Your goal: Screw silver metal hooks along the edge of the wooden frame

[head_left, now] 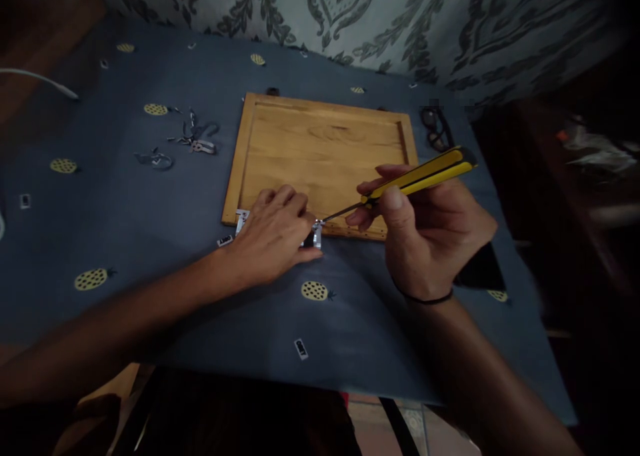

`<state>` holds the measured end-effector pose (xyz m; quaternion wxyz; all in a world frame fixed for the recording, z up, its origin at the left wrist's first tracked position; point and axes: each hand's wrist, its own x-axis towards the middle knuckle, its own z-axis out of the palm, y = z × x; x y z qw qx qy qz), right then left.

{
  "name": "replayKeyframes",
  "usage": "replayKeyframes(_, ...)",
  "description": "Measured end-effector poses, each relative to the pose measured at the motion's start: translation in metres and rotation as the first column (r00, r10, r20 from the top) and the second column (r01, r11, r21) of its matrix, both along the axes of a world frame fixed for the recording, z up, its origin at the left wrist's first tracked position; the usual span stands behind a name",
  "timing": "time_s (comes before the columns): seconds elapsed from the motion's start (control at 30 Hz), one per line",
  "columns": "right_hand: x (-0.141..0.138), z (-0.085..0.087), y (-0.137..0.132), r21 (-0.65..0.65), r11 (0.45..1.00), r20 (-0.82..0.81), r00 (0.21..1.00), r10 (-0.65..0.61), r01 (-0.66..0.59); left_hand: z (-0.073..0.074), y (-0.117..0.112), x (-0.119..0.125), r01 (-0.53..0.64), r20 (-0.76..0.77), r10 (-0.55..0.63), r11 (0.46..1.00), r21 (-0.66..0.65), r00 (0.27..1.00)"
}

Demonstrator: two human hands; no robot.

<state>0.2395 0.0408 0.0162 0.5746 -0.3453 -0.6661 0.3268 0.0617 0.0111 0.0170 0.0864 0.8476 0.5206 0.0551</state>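
Note:
A framed wooden panel point(325, 139), like a small cabinet door, lies flat on the cloth. At its near edge my left hand point(280, 233) presses down with curled fingers, thumb and fingers around a silvery metal hinge point(317, 236). Another metal piece point(242, 220) shows at the panel's near left corner, partly behind the hand. In my right hand point(425, 229) is a yellow and black screwdriver point(420, 178), held slanted with its shaft down to the left. Its tip meets the hinge, or is very close to it. Any screw there is too small to make out.
Left of the panel lie pliers point(203, 147) and some small metal parts point(155, 159). Glasses point(436, 128) rest beyond its right side, and a dark flat object point(483, 267) lies behind my right wrist. A white cable point(43, 77) reaches in at left. Patterned curtain point(350, 16) hangs behind.

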Motion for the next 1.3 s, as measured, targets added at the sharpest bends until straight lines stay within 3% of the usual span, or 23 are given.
replayKeyframes(0.4,-0.001,-0.003,0.001,-0.054,0.998,0.068,0.998,-0.009,0.012,-0.002,-0.001,-0.001,-0.006,0.014,0.006,1.0,0.006,1.0)
replayKeyframes(0.6,0.0,-0.001,0.004,0.035,0.995,0.004,0.996,-0.091,0.091,-0.001,-0.001,-0.001,-0.003,0.025,0.003,1.0,-0.005,1.0)
replayKeyframes(0.67,0.004,-0.002,0.014,0.07,0.99,0.106,0.986,-0.129,0.122,-0.001,-0.001,-0.001,-0.001,0.029,0.002,1.0,-0.009,1.0)
replayKeyframes(0.77,0.011,-0.009,0.038,0.145,0.988,0.412,0.904,-0.112,0.056,-0.002,-0.001,-0.001,-0.005,0.035,0.005,1.0,-0.004,0.999)
replayKeyframes(0.83,0.013,-0.015,0.053,0.192,0.981,0.586,0.805,-0.099,-0.019,-0.002,-0.002,-0.001,-0.009,0.045,0.009,1.0,0.005,0.999)
replayKeyframes(0.97,0.009,-0.031,0.071,0.193,0.977,0.739,0.668,-0.085,-0.088,-0.003,-0.002,-0.001,-0.014,0.03,0.014,1.0,-0.013,0.999)
replayKeyframes(1.1,0.008,-0.04,0.072,0.187,0.975,0.825,0.558,-0.088,-0.124,-0.002,-0.002,-0.001,-0.017,0.024,0.018,0.999,-0.029,1.0)
replayKeyframes(1.23,0.018,-0.032,0.055,0.205,0.97,0.783,0.617,-0.082,-0.13,-0.001,-0.002,0.0,-0.02,0.014,0.021,0.999,-0.041,1.0)
replayKeyframes(1.3,0.023,-0.027,0.042,0.18,0.972,0.705,0.709,-0.02,-0.151,-0.001,-0.002,0.0,-0.016,0.014,0.016,0.999,-0.029,1.0)
